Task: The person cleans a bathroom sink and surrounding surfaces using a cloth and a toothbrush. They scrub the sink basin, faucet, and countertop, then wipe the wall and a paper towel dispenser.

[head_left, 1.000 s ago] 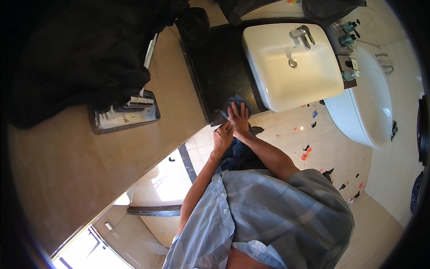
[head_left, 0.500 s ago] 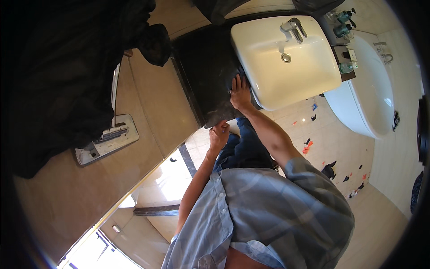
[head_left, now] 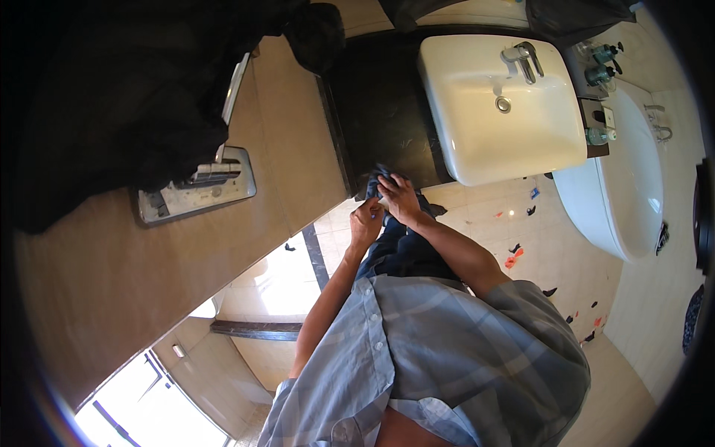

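A dark, crumpled cloth [head_left: 377, 179] is bunched under the fingers of my right hand [head_left: 402, 200] at the front edge of the black countertop [head_left: 376, 104]. My left hand [head_left: 366, 223] is closed beside it, close against the right hand and just off the counter's edge. Whatever its fingers hold is hidden. To the right of the hands, the white washbasin [head_left: 458, 145] sits on the counter, its chrome faucet [head_left: 526, 61] at the back.
A chrome wall fixture [head_left: 238, 160] sticks out at left, below dark hanging fabric [head_left: 112, 97]. Pump bottles [head_left: 600, 74] and a clear bottle [head_left: 597, 136] stand right of the basin. Beyond is a white bathtub [head_left: 618, 175]. Orange and dark scraps [head_left: 514, 258] litter the tiled floor.
My right hand has slid from beside the basin toward me, to the counter's front edge, bringing the dark cloth next to my left hand. The view has shifted slightly.
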Tool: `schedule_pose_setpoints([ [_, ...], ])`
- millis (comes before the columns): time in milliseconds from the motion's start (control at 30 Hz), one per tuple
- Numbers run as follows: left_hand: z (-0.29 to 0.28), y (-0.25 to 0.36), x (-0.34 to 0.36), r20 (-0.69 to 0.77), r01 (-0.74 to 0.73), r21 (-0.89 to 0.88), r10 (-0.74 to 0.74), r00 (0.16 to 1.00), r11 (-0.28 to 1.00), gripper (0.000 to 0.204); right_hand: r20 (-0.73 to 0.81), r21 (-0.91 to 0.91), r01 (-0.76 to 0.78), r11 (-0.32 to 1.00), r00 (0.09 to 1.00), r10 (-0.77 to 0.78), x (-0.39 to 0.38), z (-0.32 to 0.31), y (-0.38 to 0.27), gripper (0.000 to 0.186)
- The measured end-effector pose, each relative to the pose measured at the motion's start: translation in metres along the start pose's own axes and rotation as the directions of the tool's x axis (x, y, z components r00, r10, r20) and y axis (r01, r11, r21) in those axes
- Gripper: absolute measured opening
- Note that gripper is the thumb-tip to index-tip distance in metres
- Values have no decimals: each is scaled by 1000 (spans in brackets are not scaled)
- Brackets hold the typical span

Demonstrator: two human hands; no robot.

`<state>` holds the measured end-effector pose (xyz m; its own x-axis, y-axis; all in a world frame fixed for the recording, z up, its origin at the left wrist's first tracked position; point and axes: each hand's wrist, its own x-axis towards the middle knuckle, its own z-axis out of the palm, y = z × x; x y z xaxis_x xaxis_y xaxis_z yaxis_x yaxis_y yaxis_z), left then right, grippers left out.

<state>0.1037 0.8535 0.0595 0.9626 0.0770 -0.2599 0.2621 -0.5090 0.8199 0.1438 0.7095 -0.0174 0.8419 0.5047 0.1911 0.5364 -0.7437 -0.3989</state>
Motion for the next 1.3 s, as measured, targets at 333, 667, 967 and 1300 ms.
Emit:
schedule_pose_setpoints([
  [333, -26, 21, -10, -133, -41, -92, 28, 991, 995, 25, 220, 945, -326, 38, 718, 661, 82, 64, 1, 11],
  [667, -39, 59, 29, -260, -287, -12, 275, 926, 958, 28, 384, 681, -609, 407, 770, 509, 87, 122, -61, 52],
  [967, -50, 83, 59, -307, -45, -196, -18, 952, 980, 25, 34, 919, -212, 333, 882, 470, 267, 60, -11, 63],
  [1300, -39, 114, 91, -384, -65, -129, 11, 923, 990, 26, 217, 658, -366, 658, 929, 299, 206, 28, -9, 34],
])
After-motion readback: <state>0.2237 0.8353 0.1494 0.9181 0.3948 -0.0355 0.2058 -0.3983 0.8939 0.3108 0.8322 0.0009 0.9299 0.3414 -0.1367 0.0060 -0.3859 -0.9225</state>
